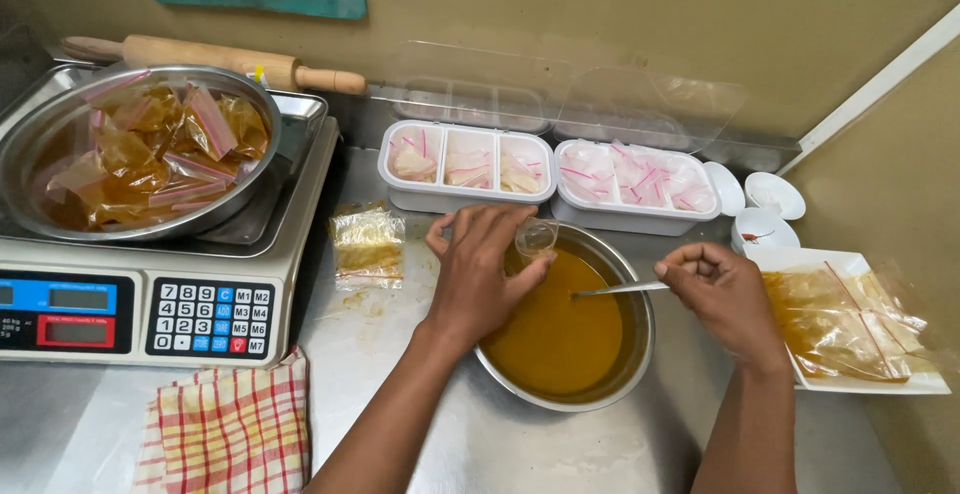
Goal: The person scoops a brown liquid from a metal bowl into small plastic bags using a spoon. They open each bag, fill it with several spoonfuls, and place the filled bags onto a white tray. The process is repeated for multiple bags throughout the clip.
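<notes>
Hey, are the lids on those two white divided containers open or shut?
Open. Both white divided containers have their clear lids tipped back against the wall, sachets exposed.

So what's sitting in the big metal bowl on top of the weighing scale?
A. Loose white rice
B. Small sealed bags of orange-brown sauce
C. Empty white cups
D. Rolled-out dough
B: the metal bowl on the scale is piled with small clear bags of orange-brown sauce with pink seal strips, the same colour as the sauce in the bowl under the hands.
</notes>
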